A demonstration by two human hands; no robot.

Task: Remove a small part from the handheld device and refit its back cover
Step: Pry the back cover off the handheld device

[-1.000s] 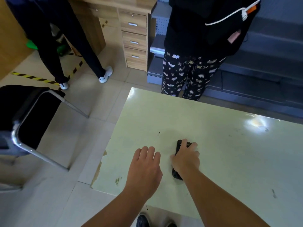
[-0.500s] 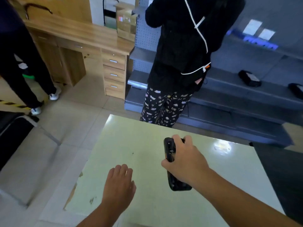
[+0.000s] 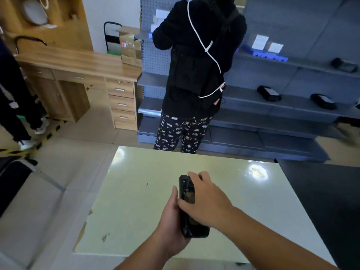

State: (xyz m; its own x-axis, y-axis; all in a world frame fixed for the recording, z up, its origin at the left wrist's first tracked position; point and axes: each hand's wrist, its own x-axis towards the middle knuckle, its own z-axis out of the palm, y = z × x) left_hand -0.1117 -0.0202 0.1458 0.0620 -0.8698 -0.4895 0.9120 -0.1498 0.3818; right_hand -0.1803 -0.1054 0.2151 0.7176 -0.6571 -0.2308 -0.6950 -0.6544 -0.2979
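A black handheld device (image 3: 186,191) is held upright above the pale green table (image 3: 136,201), its long axis pointing away from me. My right hand (image 3: 206,203) wraps over its right side, thumb across the middle. My left hand (image 3: 171,221) grips its lower left side from below. The device's lower end (image 3: 194,231) shows beneath both hands. Its back cover and any small part cannot be made out.
A person in black top and patterned trousers (image 3: 194,84) stands just beyond the table's far edge. Grey shelving (image 3: 282,98) holds several black devices. A wooden desk with drawers (image 3: 81,78) stands at left, a black chair (image 3: 15,176) at the near left.
My right hand lifted the device off the table and raised it. My left hand left the tabletop and took hold of the device's lower side. The view tilted upward.
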